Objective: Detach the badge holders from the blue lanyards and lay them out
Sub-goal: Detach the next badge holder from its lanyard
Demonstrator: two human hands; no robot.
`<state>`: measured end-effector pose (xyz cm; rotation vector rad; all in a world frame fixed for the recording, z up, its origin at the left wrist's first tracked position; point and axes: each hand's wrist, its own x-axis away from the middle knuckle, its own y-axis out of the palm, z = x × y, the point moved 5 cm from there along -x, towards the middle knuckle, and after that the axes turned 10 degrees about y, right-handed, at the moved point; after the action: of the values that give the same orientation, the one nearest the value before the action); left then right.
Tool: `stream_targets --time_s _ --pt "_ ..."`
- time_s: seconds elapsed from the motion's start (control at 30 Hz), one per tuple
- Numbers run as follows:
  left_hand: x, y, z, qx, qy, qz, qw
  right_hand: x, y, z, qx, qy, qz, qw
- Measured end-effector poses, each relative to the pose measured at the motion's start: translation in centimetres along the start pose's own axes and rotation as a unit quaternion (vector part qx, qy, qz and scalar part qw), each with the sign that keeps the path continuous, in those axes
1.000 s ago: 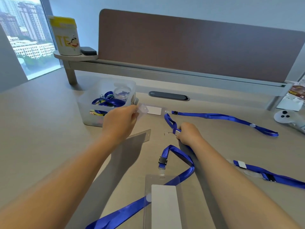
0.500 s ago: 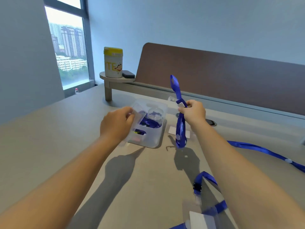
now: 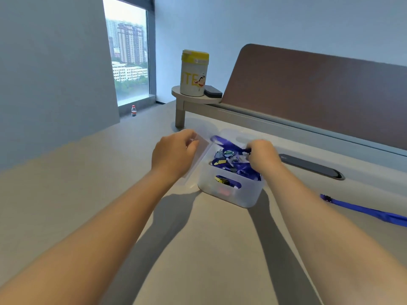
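1. on the desk (image 3: 92, 194), a translucent plastic bin (image 3: 231, 190) stands upright between the two forearms, near the far edge.
2. left hand (image 3: 174, 155): fingers curled and pinched on a clear badge holder (image 3: 198, 155). the holder is held tilted, just beside the bin's left wall; whether it touches the wall cannot be told.
3. right hand (image 3: 262, 155): fingers closed around a blue lanyard (image 3: 226, 145), positioned over the open top of the bin. one end of the strap extends leftward from the fist across the bin opening.
4. bin contents: bunched blue lanyards (image 3: 244, 169) mixed with small yellow-and-dark items, too blurred to identify.
5. another blue lanyard (image 3: 363, 211) lies flat on the desk, well apart to the right of the bin, running off the right frame edge.
6. a white canister with a yellow lid (image 3: 193, 73) stands upright on a small raised shelf (image 3: 189, 97), with a dark flat object (image 3: 212, 93) just beside it.
7. a brown divider panel (image 3: 319, 89) runs along the far edge of the desk.
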<state>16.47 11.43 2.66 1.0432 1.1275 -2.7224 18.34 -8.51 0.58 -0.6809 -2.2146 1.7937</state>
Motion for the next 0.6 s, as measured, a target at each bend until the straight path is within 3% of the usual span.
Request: stream_targets --time_s 0.07,0.17,0.37,0.6 --pt "0.1 0.1 -0.2 -0.006 -0.002 -0.004 1.0 0.4 1.0 -0.2 0.065 -0.021 -0.069 0.995" --pt "0.4 0.1 0.1 -0.016 0.001 -0.013 1.0 1.3 0.4 -0.1 0.024 -0.025 -0.111 0.993" --pt "1.4 -0.3 3.0 -0.017 0.031 -0.014 0.999 3.7 -3.2 2.3 -0.001 -0.027 -0.052 0.998" --pt "3.7 0.3 8.7 0.003 0.09 -0.029 0.996 9.7 -6.9 10.1 -0.012 0.028 -0.028 0.999"
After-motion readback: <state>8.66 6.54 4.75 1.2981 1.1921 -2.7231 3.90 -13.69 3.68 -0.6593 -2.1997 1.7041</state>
